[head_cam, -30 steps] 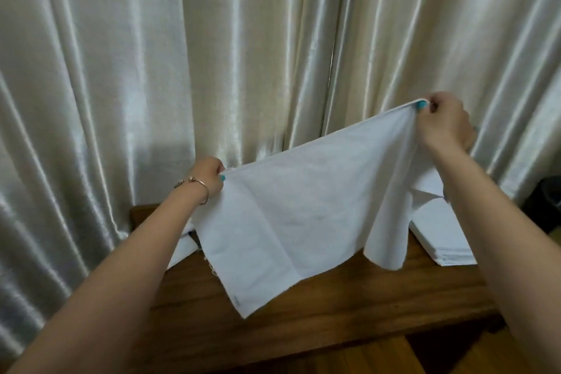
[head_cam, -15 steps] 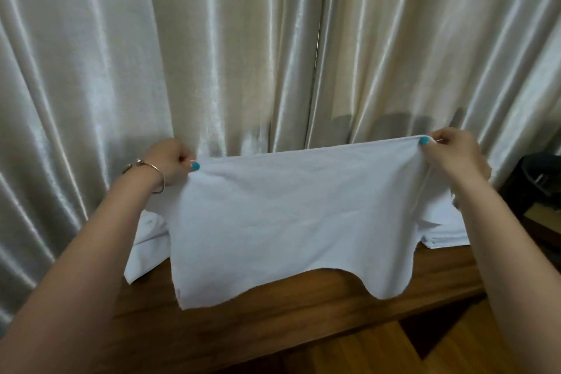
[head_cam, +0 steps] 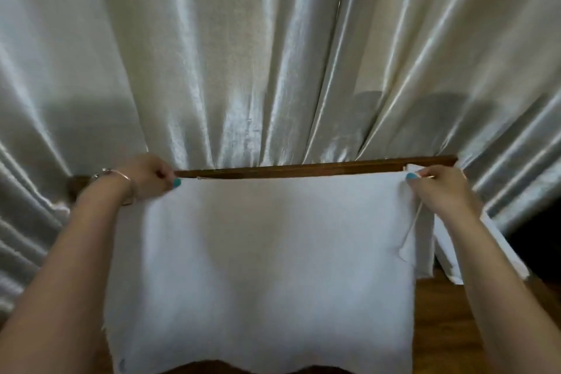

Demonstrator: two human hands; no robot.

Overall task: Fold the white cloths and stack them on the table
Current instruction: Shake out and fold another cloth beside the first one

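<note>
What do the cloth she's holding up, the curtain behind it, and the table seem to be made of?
White cloth: looks like matte woven cotton or linen; no sheen, slightly frayed lower edge. Curtain: probably satin-like synthetic or silk blend; glossy streaks run along its folds. Table: appears to be dark brown wood with a smooth, slightly glossy finish; grain shows near the right edge. Left hand and right hand pinch the cloth's top corners.

No legible text, label, brand, number or sign in the head view. One small bluish mark sits near the lower left corner of the spread white woven cloth; too blurred to tell whether it is print or a stain. Nothing else carries any marking.
</note>
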